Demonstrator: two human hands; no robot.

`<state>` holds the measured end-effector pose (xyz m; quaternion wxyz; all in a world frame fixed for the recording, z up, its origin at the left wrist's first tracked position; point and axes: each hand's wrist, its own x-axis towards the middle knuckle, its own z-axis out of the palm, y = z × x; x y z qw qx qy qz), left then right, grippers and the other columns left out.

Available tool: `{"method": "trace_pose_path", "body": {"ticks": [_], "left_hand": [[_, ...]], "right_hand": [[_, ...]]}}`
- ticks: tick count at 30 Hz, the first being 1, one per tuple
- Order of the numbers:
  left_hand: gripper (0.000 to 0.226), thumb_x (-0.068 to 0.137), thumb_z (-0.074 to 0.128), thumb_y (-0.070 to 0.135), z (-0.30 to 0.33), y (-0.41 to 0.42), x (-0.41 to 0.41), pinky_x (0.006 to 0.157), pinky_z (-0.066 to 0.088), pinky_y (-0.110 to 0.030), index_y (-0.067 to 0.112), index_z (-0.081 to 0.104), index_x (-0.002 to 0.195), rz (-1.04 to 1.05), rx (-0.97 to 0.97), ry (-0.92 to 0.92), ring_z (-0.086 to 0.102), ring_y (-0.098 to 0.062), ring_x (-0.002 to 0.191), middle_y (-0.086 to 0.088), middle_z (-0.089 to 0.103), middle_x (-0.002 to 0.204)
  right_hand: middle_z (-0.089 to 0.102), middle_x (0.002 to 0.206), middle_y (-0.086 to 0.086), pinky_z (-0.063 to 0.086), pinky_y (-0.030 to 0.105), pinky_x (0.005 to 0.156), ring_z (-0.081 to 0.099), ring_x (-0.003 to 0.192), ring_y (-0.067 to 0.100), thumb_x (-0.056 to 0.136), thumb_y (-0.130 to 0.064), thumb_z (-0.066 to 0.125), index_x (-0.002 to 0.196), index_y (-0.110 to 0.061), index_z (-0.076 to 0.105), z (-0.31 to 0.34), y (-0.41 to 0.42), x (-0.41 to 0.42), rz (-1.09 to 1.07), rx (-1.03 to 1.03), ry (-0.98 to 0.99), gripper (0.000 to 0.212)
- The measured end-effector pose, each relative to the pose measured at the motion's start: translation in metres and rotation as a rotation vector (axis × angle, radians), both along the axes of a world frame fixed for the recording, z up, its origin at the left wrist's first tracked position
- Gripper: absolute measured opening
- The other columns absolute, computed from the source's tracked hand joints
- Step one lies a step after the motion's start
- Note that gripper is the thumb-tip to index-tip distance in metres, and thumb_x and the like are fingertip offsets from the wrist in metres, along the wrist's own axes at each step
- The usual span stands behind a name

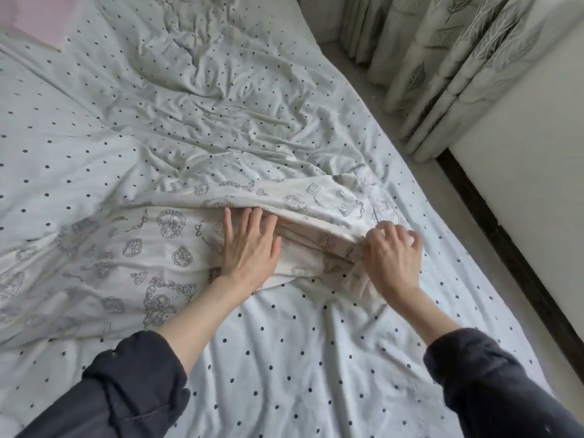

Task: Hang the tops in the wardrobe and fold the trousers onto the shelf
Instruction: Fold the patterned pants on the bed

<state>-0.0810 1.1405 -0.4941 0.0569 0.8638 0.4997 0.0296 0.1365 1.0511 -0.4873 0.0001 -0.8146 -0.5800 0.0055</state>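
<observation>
On the bed (284,358), left hand (249,248) flat, right hand (392,257) pinching trousers (151,248).

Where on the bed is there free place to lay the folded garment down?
Free: the dotted sheet between both forearms, and the crumpled sheet beyond the printed garment. Crowded: where the left hand presses and the right hand grips the garment.

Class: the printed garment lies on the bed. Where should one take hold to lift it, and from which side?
Probably at the bunched end of the garment by the right hand, coming from the right: the folds there stand proud for pinching, while the left hand lies on flat cloth.
</observation>
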Motion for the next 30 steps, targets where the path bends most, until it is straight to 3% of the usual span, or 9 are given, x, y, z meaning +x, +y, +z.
{"method": "trace_pose_path", "body": {"ticks": [5, 8, 10, 12, 15, 20, 24, 27, 30], "left_hand": [[0.048, 0.082, 0.051, 0.026, -0.003, 0.024, 0.015, 0.105, 0.024, -0.065, 0.010, 0.055, 0.127, -0.036, -0.023, 0.042, 0.043, -0.040, 0.128, -0.024, 0.048, 0.134], [0.057, 0.093, 0.047, 0.031, -0.015, 0.042, 0.021, 0.113, 0.002, -0.057, 0.018, 0.033, 0.146, -0.051, -0.090, 0.087, 0.010, -0.033, 0.145, -0.016, 0.018, 0.156], [0.058, 0.096, 0.037, 0.040, -0.024, 0.048, 0.021, 0.114, -0.004, -0.054, 0.024, 0.022, 0.149, -0.041, -0.116, 0.129, -0.001, -0.029, 0.146, -0.011, 0.004, 0.159], [0.063, 0.092, 0.016, 0.052, -0.033, 0.050, 0.018, 0.113, -0.004, -0.055, 0.028, 0.018, 0.150, -0.032, -0.122, 0.168, 0.002, -0.028, 0.146, -0.009, 0.004, 0.159], [0.074, 0.082, -0.005, 0.054, -0.047, 0.048, 0.012, 0.114, -0.008, -0.053, 0.031, 0.007, 0.151, -0.039, -0.133, 0.258, 0.003, -0.027, 0.147, -0.006, 0.003, 0.159], [0.062, 0.091, 0.016, 0.047, -0.055, 0.038, 0.009, 0.113, 0.003, -0.057, 0.027, 0.017, 0.149, -0.016, -0.045, 0.152, 0.020, -0.031, 0.143, -0.009, 0.020, 0.156], [0.059, 0.092, 0.026, 0.044, -0.057, 0.011, -0.006, 0.112, 0.006, -0.059, 0.026, 0.024, 0.148, -0.015, -0.025, 0.115, 0.021, -0.032, 0.143, -0.011, 0.025, 0.155], [0.056, 0.091, 0.028, 0.042, -0.052, -0.016, -0.013, 0.110, 0.005, -0.062, 0.027, 0.034, 0.145, -0.014, -0.034, 0.130, 0.021, -0.032, 0.142, -0.011, 0.025, 0.155], [0.059, 0.089, 0.032, 0.048, -0.047, -0.038, -0.013, 0.107, 0.010, -0.067, 0.024, 0.039, 0.142, -0.061, -0.083, 0.138, 0.025, -0.032, 0.142, -0.010, 0.028, 0.153]], "right_hand": [[0.059, 0.092, 0.008, 0.027, 0.034, 0.074, 0.054, 0.079, 0.026, 0.093, -0.014, 0.044, 0.097, -0.007, 0.060, 0.020, 0.069, 0.032, -0.004, -0.070, -0.087, 0.018], [0.060, 0.100, 0.011, 0.031, 0.032, 0.069, 0.059, 0.080, 0.026, 0.095, -0.013, 0.045, 0.105, -0.005, 0.059, 0.012, 0.111, 0.043, 0.032, -0.064, -0.095, 0.019], [0.060, 0.105, 0.012, 0.035, 0.033, 0.070, 0.062, 0.086, 0.029, 0.093, -0.010, 0.047, 0.111, -0.007, 0.058, 0.002, 0.130, 0.048, 0.018, -0.056, -0.051, 0.021], [0.057, 0.118, 0.013, 0.039, 0.038, 0.085, 0.061, 0.097, 0.032, 0.094, -0.011, 0.045, 0.122, -0.009, 0.053, -0.008, 0.140, 0.049, -0.020, -0.011, 0.080, 0.029], [0.040, 0.145, 0.011, 0.029, 0.047, 0.102, 0.044, 0.128, 0.031, 0.098, -0.025, 0.045, 0.138, -0.015, 0.038, -0.027, 0.127, 0.039, -0.005, 0.042, 0.172, 0.042], [0.042, 0.145, 0.011, 0.018, 0.060, 0.108, 0.037, 0.136, 0.029, 0.094, -0.046, 0.027, 0.133, -0.017, 0.050, -0.050, 0.065, 0.008, 0.102, 0.003, 0.253, 0.054], [0.012, 0.159, 0.001, -0.005, 0.055, 0.115, 0.006, 0.147, 0.020, 0.099, -0.052, 0.013, 0.149, -0.029, 0.022, -0.065, 0.034, 0.029, -0.051, -0.211, 0.243, 0.056], [0.014, 0.158, 0.006, 0.000, 0.053, 0.115, 0.010, 0.146, 0.024, 0.100, -0.045, 0.020, 0.149, -0.024, 0.020, -0.065, 0.016, 0.042, -0.139, -0.149, 0.208, 0.054], [0.027, 0.153, 0.012, 0.019, 0.050, 0.111, 0.025, 0.140, 0.028, 0.099, -0.037, 0.031, 0.143, -0.013, 0.031, -0.056, 0.000, 0.043, -0.366, 0.017, 0.372, 0.050]]}}
